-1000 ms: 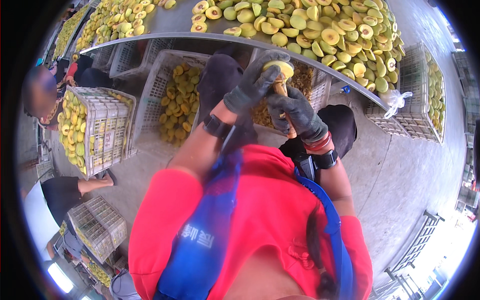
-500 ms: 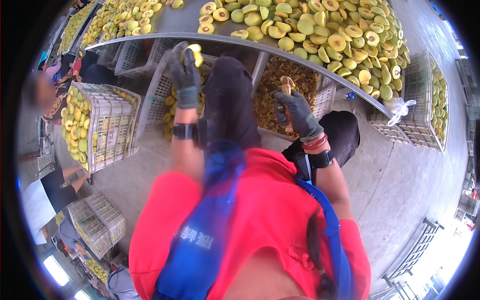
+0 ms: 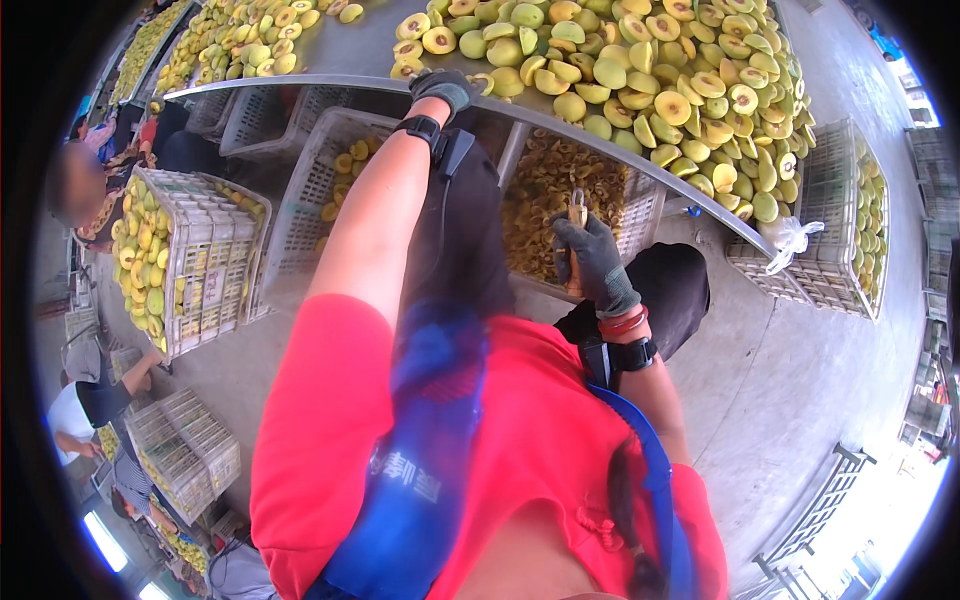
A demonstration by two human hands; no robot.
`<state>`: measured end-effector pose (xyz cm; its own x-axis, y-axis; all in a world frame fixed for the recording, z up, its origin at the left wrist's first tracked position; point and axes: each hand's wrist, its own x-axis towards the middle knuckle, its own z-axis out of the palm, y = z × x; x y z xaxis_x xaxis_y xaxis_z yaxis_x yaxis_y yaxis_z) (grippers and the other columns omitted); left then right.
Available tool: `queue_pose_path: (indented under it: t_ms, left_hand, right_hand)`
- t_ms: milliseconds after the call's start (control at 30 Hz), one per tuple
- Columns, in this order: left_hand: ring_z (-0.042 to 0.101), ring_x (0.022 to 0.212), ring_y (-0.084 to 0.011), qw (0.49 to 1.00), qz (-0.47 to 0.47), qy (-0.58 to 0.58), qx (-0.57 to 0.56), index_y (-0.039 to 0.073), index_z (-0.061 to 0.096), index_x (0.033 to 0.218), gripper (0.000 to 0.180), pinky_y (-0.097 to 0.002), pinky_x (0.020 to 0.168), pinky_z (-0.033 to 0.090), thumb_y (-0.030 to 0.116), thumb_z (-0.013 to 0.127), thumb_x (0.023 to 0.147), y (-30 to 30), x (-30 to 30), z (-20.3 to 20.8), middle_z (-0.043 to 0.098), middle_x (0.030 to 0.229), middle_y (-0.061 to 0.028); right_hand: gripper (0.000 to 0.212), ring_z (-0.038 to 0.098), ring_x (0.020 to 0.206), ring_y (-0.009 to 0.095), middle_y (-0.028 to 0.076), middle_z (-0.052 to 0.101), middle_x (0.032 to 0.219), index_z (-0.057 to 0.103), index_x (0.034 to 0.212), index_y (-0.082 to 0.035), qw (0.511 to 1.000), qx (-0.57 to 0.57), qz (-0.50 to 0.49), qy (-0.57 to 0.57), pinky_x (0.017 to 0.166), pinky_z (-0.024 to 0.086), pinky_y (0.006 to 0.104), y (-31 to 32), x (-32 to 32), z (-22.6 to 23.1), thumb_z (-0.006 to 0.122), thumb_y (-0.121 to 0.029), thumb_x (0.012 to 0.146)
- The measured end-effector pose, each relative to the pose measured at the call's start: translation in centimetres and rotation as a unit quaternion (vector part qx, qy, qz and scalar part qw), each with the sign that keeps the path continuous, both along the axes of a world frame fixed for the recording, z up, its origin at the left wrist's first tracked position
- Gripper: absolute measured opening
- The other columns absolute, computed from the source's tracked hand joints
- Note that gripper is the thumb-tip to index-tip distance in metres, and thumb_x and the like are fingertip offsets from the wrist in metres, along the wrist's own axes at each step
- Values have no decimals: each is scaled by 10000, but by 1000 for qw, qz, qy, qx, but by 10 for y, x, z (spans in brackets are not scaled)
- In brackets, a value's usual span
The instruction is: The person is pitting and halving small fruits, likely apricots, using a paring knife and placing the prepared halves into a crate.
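Pick-up step, apparently: L hand (12 o'clock; can't tell if gripping) at table by fruit halves (1 o'clock), next prob. needing a hold on 1; R hand (2 o'clock) clamped on wood-handled tool.

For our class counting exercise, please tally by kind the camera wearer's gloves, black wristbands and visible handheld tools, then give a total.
Gloves: 2
Black wristbands: 2
Tool: 1
Total: 5
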<state>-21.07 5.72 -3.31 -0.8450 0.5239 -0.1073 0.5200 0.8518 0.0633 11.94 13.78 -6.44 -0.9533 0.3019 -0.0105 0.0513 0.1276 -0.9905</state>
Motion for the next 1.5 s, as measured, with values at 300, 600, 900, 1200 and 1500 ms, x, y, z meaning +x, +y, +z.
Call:
queue_pose_path:
  t_ms: [300,600,900,1200,1500]
  left_hand:
    - [574,1032,-361,970,-69,-50,229,61,429,1175,681,-424,867,447,433,719,683,-5,-33,-53,591,1128,-190]
    - [579,956,-180,767,-185,-243,564,55,500,1180,474,-305,844,478,272,688,802,-22,106,33,596,1036,-91]
    - [549,993,-156,693,-184,-371,590,37,473,1214,425,-289,874,455,215,623,858,-37,184,55,559,1101,-84]
    - [542,1044,-210,694,-256,-186,647,-14,462,1209,390,-301,914,426,258,486,931,-33,212,55,552,1127,-133]
    - [616,872,-206,585,-165,-317,728,-20,476,1140,409,-312,789,508,336,357,979,-17,233,68,596,1017,-151]
  right_hand:
    - [228,476,442,115,12,507,677,548,983,-23,943,-255,-108,-183,387,385,248,-16,-10,42,573,-213,860]
    - [226,589,688,432,261,595,735,535,922,-5,972,179,-137,-69,597,466,460,-22,-16,71,584,-207,833]
    - [232,622,677,367,201,608,723,516,973,-25,962,230,-149,3,568,467,402,-29,-8,100,620,-139,800]
    - [208,626,656,328,180,610,733,521,972,-18,957,236,-168,28,577,469,371,-37,-1,98,615,-110,810]
    - [267,637,696,235,156,636,808,532,1051,-3,980,102,-164,38,623,483,337,-42,-1,98,608,-103,815]
